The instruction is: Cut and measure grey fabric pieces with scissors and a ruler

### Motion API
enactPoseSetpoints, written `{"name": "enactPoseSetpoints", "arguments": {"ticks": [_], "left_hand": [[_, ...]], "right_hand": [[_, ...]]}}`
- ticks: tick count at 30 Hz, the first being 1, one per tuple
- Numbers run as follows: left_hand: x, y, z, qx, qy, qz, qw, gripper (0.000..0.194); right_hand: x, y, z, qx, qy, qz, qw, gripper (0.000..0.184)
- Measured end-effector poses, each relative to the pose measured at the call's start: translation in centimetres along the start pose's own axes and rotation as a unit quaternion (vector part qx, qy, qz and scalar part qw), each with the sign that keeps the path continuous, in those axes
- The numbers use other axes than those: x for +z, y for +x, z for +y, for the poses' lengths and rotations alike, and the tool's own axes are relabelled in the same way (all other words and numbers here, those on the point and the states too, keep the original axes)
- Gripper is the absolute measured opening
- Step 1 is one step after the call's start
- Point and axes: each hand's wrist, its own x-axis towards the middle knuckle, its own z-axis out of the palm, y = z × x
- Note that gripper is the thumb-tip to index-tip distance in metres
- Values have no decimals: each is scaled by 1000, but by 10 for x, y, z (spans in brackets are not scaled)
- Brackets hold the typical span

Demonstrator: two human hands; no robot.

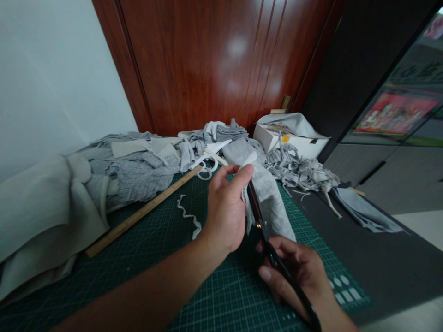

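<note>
My left hand (226, 203) pinches the upper edge of a grey fabric strip (273, 198) and holds it up over the green cutting mat (166, 258). My right hand (297, 272) grips the handles of black scissors (263, 230). The blades point away from me and run along the left edge of the strip, right beside my left fingers. A thin cut-off sliver of fabric (188, 216) lies on the mat to the left of my left hand.
A wooden ruler (141, 214) lies diagonally on the mat. Piles of grey fabric (138, 170) cover the left and back, with shredded scraps (304, 170) at the right. A white box (290, 138) stands by the wooden door (214, 64).
</note>
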Motion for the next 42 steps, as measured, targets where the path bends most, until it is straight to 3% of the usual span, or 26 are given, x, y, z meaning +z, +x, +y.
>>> {"name": "enactPoseSetpoints", "arguments": {"ticks": [5, 15, 25, 37, 42], "left_hand": [[0, 5, 4, 12, -1, 10, 1000, 18], [-2, 7, -1, 68, 15, 33, 997, 12], [-1, 13, 11, -11, -58, 27, 998, 11], [-5, 7, -1, 78, 80, 50, 992, 13], [-9, 5, -7, 76, 119, 43, 989, 12]], "right_hand": [[-1, -1, 2, 15, 0, -18, 1000, 23], [1, -1, 2, 30, 16, -11, 999, 28], [-2, -2, 5, 10, -28, -23, 999, 26], [0, -1, 3, -2, 18, -1, 1000, 26], [0, -1, 1, 14, 48, 13, 999, 30]]}}
